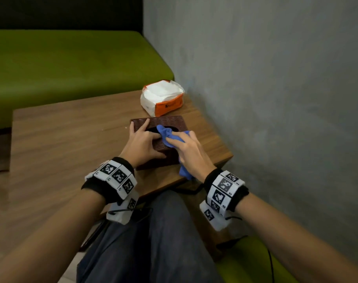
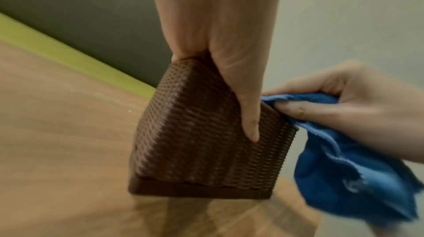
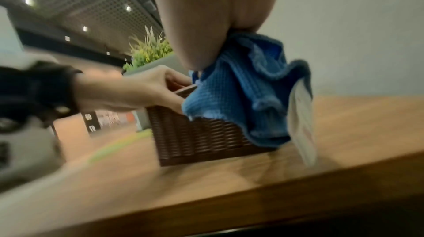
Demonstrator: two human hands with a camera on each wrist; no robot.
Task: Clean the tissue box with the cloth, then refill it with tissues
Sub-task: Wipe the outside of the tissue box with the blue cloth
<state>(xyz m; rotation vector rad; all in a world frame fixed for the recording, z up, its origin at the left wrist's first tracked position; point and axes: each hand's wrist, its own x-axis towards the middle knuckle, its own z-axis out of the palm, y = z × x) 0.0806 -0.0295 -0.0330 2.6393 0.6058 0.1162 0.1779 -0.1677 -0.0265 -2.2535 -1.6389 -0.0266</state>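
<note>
A brown woven tissue box (image 1: 166, 121) with an oval slot on top stands on the wooden table (image 1: 61, 139), near its right corner. My left hand (image 1: 147, 137) grips the box, fingers spread over the top and thumb (image 2: 247, 113) down the near side (image 2: 195, 141). My right hand (image 1: 182, 146) holds a bunched blue cloth (image 1: 168, 133) against the box top by the slot. The rest of the cloth (image 2: 344, 168) hangs past the box's right side, showing a white label (image 3: 302, 123). An opened orange and white tissue pack (image 1: 161, 97) lies just behind the box.
A grey wall (image 1: 276, 78) runs close along the table's right edge. A green bench (image 1: 72, 64) stands beyond the table's far side. My legs are under the near edge. Bare wood stretches left of the box.
</note>
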